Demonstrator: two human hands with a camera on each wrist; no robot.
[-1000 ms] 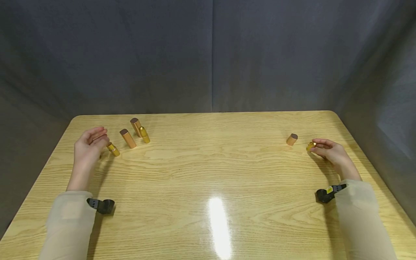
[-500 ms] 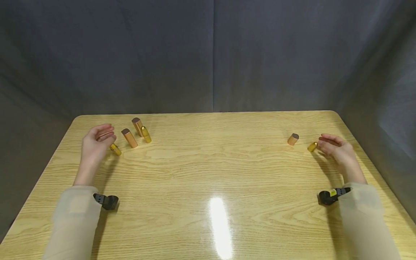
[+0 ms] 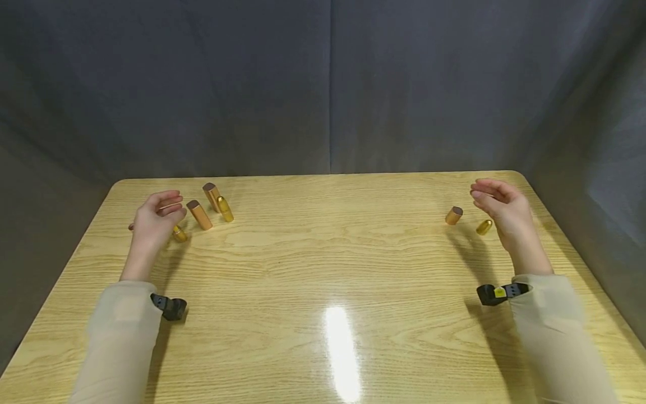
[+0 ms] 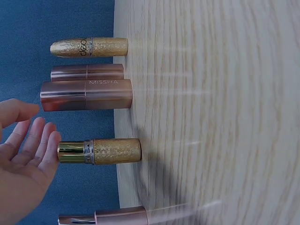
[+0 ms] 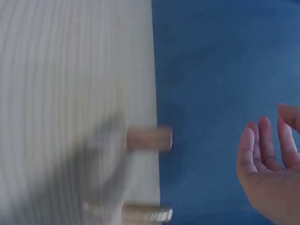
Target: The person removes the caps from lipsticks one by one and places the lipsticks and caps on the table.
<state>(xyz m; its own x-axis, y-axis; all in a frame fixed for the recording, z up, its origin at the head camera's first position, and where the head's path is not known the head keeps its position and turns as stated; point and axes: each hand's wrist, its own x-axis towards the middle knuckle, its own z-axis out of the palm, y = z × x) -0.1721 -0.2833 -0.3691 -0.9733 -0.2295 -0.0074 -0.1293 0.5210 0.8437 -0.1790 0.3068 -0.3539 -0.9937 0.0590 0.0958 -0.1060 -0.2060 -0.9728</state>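
My left hand [image 3: 153, 221] is raised over the left of the table, fingers loosely bent with nothing between them. Close by its fingertips in the left wrist view stands an uncapped gold lipstick [image 4: 115, 151], its shiny inner tube showing. An uncapped rose-gold lipstick [image 4: 121, 218] stands at the bottom edge of that view; my hand mostly hides it from the head camera. On the right, a gold lipstick cap [image 3: 484, 227] and a rose-gold lipstick cap [image 3: 453, 215] stand upright. My right hand [image 3: 507, 213] hovers above and beside them, fingers relaxed and holding nothing.
Two capped rose-gold lipsticks, one in front [image 4: 108, 96] and one behind [image 4: 101, 71], stand right of my left hand. Beside them is a capped gold lipstick [image 4: 108, 47]. A dark curtain [image 3: 330, 90] hangs behind the wooden table [image 3: 323, 252].
My right hand has let go of the gold cap, which stays standing, and has risen up and away. My left hand has shifted slightly right, over the gold lipstick.
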